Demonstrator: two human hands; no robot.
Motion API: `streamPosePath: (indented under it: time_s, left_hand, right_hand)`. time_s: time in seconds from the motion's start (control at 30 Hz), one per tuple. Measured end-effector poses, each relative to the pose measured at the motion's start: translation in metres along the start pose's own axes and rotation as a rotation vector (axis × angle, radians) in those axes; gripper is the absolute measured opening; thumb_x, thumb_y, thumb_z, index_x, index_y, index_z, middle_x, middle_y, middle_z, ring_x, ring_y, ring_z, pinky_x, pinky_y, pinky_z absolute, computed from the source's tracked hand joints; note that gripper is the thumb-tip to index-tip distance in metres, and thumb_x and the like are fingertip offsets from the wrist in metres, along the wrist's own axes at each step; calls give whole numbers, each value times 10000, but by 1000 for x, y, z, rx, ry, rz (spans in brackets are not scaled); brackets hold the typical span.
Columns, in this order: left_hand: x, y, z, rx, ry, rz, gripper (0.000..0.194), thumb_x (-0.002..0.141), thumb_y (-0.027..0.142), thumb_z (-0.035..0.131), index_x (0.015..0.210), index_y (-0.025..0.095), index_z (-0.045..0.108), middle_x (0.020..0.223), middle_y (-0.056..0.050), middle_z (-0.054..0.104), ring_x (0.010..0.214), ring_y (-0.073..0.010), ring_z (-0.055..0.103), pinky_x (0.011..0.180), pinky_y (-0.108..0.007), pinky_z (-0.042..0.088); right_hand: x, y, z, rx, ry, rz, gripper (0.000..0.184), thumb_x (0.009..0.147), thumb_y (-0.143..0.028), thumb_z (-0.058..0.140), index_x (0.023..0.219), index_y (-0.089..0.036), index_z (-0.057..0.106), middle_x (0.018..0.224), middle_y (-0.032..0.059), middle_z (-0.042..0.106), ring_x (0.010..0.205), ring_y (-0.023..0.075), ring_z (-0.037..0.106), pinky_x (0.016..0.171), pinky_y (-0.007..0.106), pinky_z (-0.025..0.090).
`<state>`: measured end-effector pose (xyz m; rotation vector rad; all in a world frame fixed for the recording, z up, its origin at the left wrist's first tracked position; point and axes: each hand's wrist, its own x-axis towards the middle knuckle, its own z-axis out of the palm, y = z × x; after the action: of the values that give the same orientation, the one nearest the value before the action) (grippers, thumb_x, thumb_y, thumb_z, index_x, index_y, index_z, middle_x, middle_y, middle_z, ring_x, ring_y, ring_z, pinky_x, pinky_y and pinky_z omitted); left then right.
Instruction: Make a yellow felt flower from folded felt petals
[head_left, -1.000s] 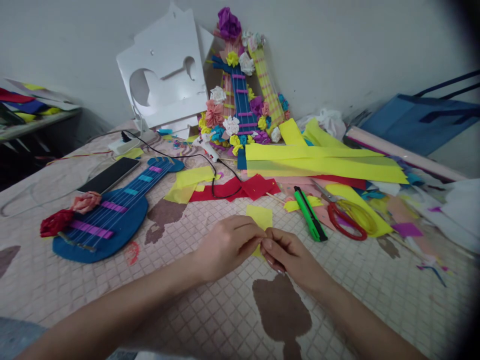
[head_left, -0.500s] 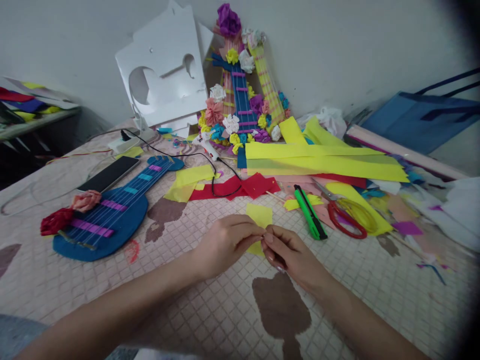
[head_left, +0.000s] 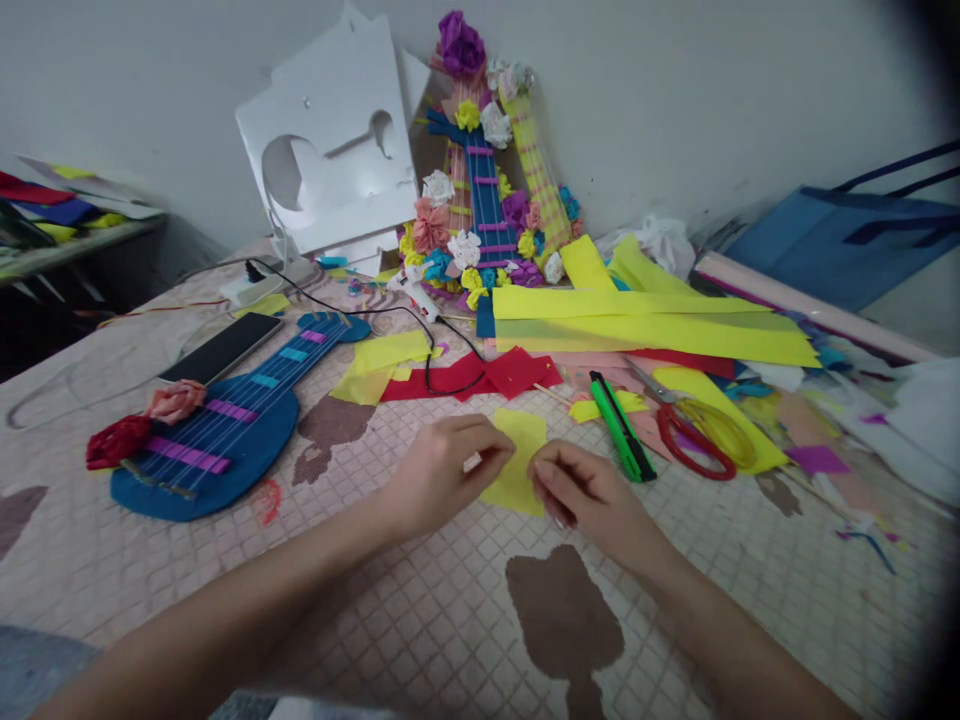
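Note:
A small yellow paper piece (head_left: pixel 519 462) lies on the patterned tablecloth, partly behind my hands. My left hand (head_left: pixel 442 470) is at its left edge, thumb and forefinger pinched together with a small gap behind the tips. At the paper's right edge, my right hand (head_left: pixel 581 490) has its fingers curled in against the thumb. Whatever either pinch holds is hidden or too small to make out. The fingertips of the two hands are a short way apart. To the right of my right hand lie a green box cutter (head_left: pixel 622 428) and red-and-yellow-handled scissors (head_left: pixel 697 445).
A blue paper guitar (head_left: pixel 240 435) with paper roses lies at left beside a black phone (head_left: pixel 221 348). Behind are a glue gun (head_left: pixel 414 298) with its cord, red crepe paper (head_left: pixel 517 374), long yellow strips (head_left: pixel 645 330) and flower-covered guitars (head_left: pixel 487 200). Scraps cover the right side.
My hands, fingertips touching before, have drawn apart: the left one slightly to the left and up. More of the yellow paper shows between them. The view has shifted slightly.

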<state>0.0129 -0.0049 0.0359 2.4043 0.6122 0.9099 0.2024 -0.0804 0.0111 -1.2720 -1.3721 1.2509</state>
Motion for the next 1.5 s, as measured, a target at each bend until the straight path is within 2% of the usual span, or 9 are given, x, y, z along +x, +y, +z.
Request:
streamPosePath:
  time_s: [0.13,0.33,0.53,0.7,0.93,1.0,1.07,1.17,1.5]
  left_hand:
    - [6,-17,-10,62,-88,-109,136,871,207,527,849,141,644,789,-43,660,697,-123,595,630,-229,469]
    - [-7,-35,-3,185,-326,177,241,789,21,506,973,142,603,1100,-101,605,1027,-198,555,885,-357,454]
    - [-9,-38,2,347,-372,387,191,905,109,449,1017,150,597,1185,-115,600,1069,-213,544,912,-385,407]
    - [-9,-42,11,252,-292,285,154,907,169,469,888,175,622,1038,-61,662,999,-180,579,916,-371,376]
    - [-9,-25,13,61,-201,18,359,758,4,416,1036,175,565,1085,-62,621,1041,-190,542,907,-377,403]
    - [-4,-16,16,-16,-175,-50,280,785,38,438,1006,161,558,1009,-64,620,971,-179,557,853,-347,440]
    - [3,-8,23,-110,-171,-100,134,826,159,544,958,149,563,907,-49,614,850,-157,570,760,-297,466]
    - [12,-1,34,-222,-173,-167,228,767,306,691,892,146,588,789,-13,600,706,-120,549,629,-234,450]
    - [10,-3,20,-326,-238,-230,87,839,191,605,821,141,674,741,-3,666,630,-77,546,586,-177,404]
  right_hand:
    - [3,0,-28,-381,233,-147,100,874,-268,504,948,-221,551,847,32,574,679,134,524,597,277,443]
    - [-3,6,-42,-824,-142,-363,294,780,-78,497,1018,-242,552,1061,65,584,1025,214,526,873,398,454]
    - [-4,16,-36,-978,-230,-544,237,858,-108,467,1009,-231,602,1037,77,629,1015,219,554,897,431,453]
    - [-2,23,-37,-784,-96,-498,196,875,-170,491,1001,-246,621,994,68,647,969,218,571,868,421,466]
    - [-4,22,-28,-269,76,-86,110,872,-284,537,963,-234,573,833,21,612,753,154,565,661,291,456]
    - [-3,20,-25,-108,100,-4,184,859,-321,561,1019,-236,529,740,-16,577,630,119,519,564,251,420]
    - [-2,19,-23,27,95,62,244,849,-355,578,1043,-236,491,656,-52,526,517,89,441,470,221,349]
    - [2,14,-18,194,70,126,302,822,-387,613,1040,-240,464,630,-73,500,463,65,382,426,203,276]
    - [9,11,-9,524,-179,278,291,802,-330,664,1020,-214,511,663,-61,498,462,31,330,420,194,185]
